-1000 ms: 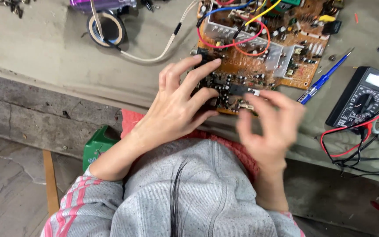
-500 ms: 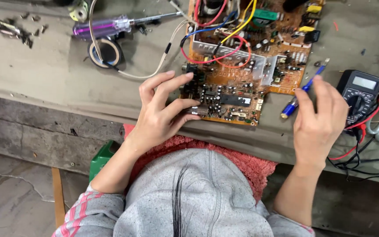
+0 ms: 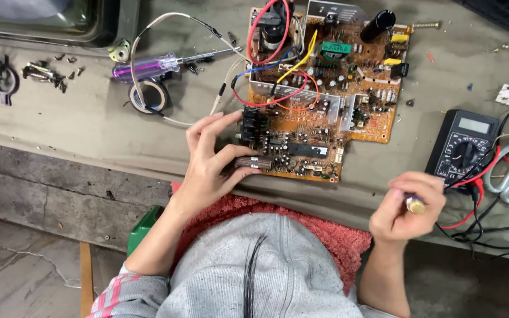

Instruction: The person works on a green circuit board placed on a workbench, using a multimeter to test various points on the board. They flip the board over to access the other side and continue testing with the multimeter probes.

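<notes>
1. Compared with half a second ago, the left hand remains at the near-left corner of the orange-brown circuit board crowded with components and coloured wires, while the right hand has pulled back off the bench, down and right of the board.
2. The blue pen-like tool seen before at the board's right edge is no longer lying there.
3. Left of the board lie a purple-handled transparent screwdriver and a roll of dark tape.
4. The left hand is spread open, fingertips pressing the black parts at the board's near-left corner.
5. The board lies flat on the grey bench, its long axis running away from the person, its narrow stepped end nearest them.
6. The right hand is clenched around a small brass-tipped tool, tip towards the camera.
7. Right of the board sits a black multimeter with red and black leads.
</notes>
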